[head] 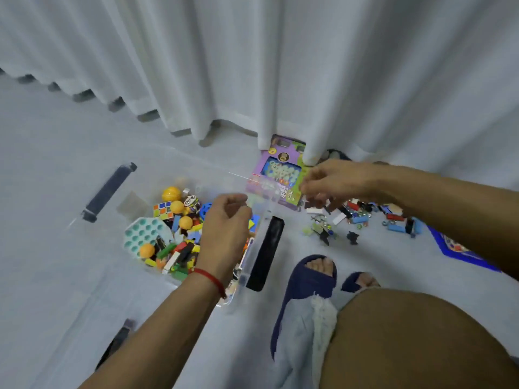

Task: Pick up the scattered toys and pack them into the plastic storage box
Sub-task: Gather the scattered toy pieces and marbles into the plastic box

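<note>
The clear plastic storage box [248, 265] with black clip handles [266, 252] stands on the floor, left of centre. Inside lie orange balls [171, 194], a puzzle cube [162, 209], a teal bubble-pop toy [146, 234] and several coloured bricks [179, 254]. My left hand [224, 234] hovers over the box's right side with fingers curled in and nothing visible in them. My right hand [334, 182] hangs with bunched, blurred fingers above a scatter of small bricks [365, 214], beside a purple toy package [280, 175].
A white curtain [252, 66] hangs along the back, its hem over the package's top. Small dark figure pieces [323, 231] lie on the floor right of the box. A blue mat [457, 248] lies at the right. My slippered foot [306, 282] and knee [421, 341] fill the lower right.
</note>
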`<state>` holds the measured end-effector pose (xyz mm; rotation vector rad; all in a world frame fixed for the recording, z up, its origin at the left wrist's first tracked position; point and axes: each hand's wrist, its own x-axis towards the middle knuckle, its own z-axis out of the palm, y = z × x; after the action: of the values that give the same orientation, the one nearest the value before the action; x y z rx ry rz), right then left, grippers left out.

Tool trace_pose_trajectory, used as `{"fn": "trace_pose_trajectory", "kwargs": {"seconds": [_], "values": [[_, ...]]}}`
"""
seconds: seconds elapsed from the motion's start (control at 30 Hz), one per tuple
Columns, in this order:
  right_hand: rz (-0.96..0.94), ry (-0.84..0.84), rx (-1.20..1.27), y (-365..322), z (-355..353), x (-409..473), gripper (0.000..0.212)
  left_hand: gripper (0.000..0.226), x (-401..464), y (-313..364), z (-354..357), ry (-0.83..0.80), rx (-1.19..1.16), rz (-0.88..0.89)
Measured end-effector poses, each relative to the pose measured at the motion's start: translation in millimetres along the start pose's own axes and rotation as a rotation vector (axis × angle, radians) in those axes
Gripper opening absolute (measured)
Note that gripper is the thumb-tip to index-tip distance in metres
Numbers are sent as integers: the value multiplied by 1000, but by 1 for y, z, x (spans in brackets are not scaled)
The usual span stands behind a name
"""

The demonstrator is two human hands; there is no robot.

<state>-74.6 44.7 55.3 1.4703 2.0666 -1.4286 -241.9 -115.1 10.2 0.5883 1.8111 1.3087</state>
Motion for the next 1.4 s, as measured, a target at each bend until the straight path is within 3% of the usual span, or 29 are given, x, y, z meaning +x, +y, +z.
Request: {"fn": "trace_pose_trajectory", "kwargs": {"seconds": [0.1,0.17,0.23,0.37,0.53,0.7,0.9,1.03,1.17,1.23,1.3,1.4], "values": [[83,65,-333,74,-22,-2,25,21,-1,-11,57,-161,75,49],[142,63,-485,127,-18,7,34,22,5,-31,97,-258,147,-4],[197,54,-475,179,-1,21,42,21,15,-61,135,-309,232,-87],[240,152,-371,256,48,60,51,21,51,-129,189,-264,490,-195],[217,444,-215,293,90,107,55,52,88,-190,223,-247,902,119],[136,571,-220,310,112,130,30,67,91,-219,238,-261,1133,343],[190,665,5,318,123,124,24,45,102,-233,224,-307,979,392],[106,648,100,308,118,123,13,39,102,-234,219,-298,911,424],[54,578,-1,292,114,134,23,41,102,-238,213,-281,955,468],[-9,613,-126,285,115,141,23,35,102,-238,214,-252,905,435],[-12,623,-219,281,116,150,35,27,101,-236,218,-228,855,388],[-1,577,-342,280,121,162,39,38,103,-229,226,-226,870,378]]}}
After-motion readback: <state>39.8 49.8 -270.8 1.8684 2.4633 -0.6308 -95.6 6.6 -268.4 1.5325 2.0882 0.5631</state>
